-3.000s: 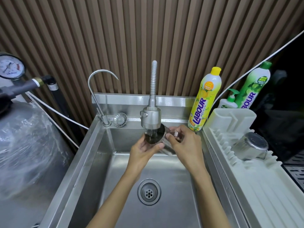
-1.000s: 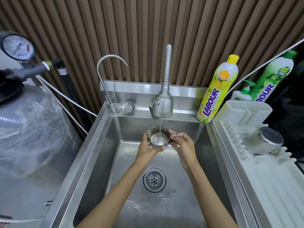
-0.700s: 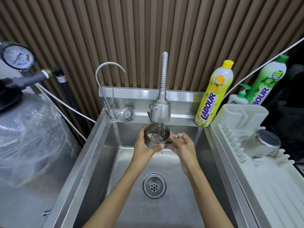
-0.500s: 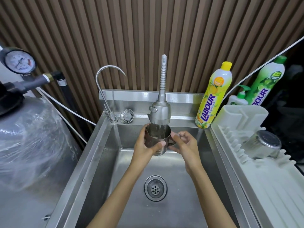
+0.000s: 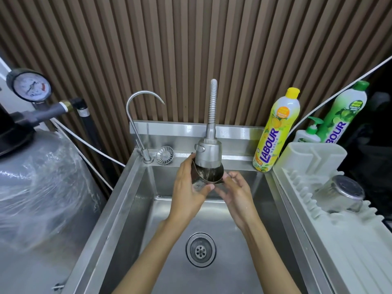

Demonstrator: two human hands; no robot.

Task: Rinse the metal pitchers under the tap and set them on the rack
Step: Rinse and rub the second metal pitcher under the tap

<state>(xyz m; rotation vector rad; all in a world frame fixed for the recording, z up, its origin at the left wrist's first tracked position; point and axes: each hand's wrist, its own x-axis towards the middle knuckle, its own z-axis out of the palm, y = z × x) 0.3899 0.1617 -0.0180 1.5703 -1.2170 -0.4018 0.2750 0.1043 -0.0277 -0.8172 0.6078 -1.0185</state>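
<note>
Fingers (image 5: 187,166) of left hand (image 5: 186,195) round pitcher (image 5: 210,175) under tap (image 5: 208,154) — right hand (image 5: 235,193) beside

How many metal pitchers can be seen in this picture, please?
2. One pitcher is held by the left hand under the spray tap; the other pitcher rests upside down on the white rack at the right.

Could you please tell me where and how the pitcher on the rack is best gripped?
Probably round its wall below the upturned base, from above: the pitcher rests mouth down, tilted, on the rack, and no handle shows.
</note>
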